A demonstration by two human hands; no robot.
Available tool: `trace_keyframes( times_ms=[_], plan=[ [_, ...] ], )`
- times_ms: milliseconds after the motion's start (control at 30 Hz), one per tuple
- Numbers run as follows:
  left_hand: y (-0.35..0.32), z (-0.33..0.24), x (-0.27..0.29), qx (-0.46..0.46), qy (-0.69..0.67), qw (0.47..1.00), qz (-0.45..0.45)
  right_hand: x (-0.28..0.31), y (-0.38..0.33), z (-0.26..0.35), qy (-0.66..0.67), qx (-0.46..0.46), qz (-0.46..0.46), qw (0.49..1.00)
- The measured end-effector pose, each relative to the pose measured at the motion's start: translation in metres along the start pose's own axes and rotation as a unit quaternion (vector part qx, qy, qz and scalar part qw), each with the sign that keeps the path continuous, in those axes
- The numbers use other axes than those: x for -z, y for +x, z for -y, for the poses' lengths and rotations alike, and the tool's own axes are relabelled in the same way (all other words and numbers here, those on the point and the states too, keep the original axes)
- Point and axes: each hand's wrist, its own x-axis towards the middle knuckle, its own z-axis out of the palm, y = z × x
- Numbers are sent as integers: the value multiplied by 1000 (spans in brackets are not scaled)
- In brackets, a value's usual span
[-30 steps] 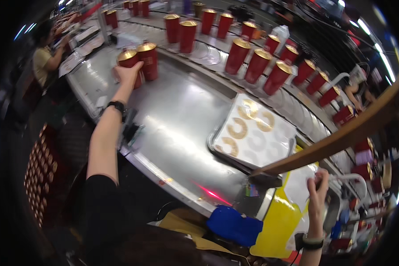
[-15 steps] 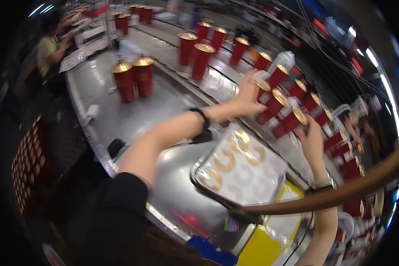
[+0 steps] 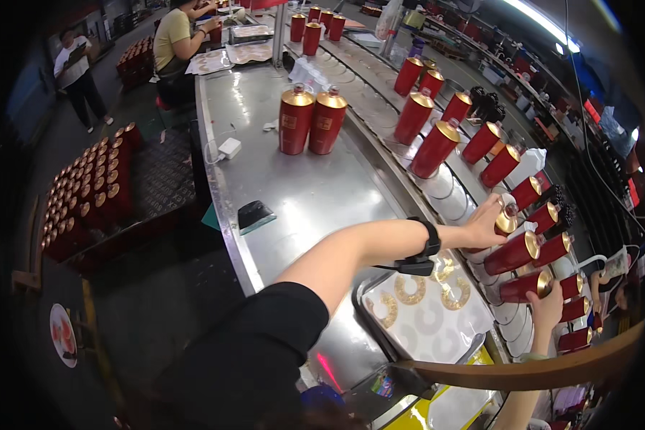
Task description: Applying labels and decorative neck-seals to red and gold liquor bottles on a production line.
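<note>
A long steel workbench (image 3: pixel 301 193) runs up the middle of the frame. At left lies dark patterned floor (image 3: pixel 158 179). A strip light (image 3: pixel 545 21) glows at upper right.

left hand (image 3: pixel 486 223) covering bottle (image 3: pixel 507 221) body, right forearm (image 3: pixel 517 408) cut off

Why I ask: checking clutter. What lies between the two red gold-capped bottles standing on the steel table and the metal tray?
Head view: a dark flat device, otherwise bare steel table.

Bottling factory — red bottles (image 3: pixel 436 148) on conveyor (image 3: pixel 380 125).
</note>
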Motion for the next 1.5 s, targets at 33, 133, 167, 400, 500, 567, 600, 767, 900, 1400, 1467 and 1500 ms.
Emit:
trace_keyframes(
  times_ms=[33,133,167,400,500,567,600,767,900,1400,1467,1500],
  plan=[
    [-7,-19,8,-1,-3,1000,3,-4,-12,-19,29,-16,-4,999],
    [-31,-58,60,-13,-29,1000,-2,-10,-45,-43,65,90,-106,988],
    [-39,-67,82,-39,-22,999,0,1,-57,-34,122,46,-67,989],
    [-114,-161,240,253,-81,963,48,186,-199,27,258,53,0,965],
    [-147,-138,273,177,87,980,26,271,-251,89,211,54,40,975],
    [-162,-131,286,183,185,965,19,290,-276,108,200,89,49,974],
    [-167,-130,291,202,197,959,17,292,-285,112,239,45,79,967],
    [-187,-128,299,210,182,960,-34,272,-299,152,294,61,149,942],
    [-201,-145,284,150,407,898,-76,241,-283,208,311,173,250,900],
    [-302,-240,175,149,-147,970,124,205,-264,227,392,260,50,881],
    [-304,-239,174,150,-135,971,126,211,-253,191,301,184,-92,931],
    [-302,-239,172,138,-130,974,123,204,-246,168,299,117,-151,935]
  ],
)
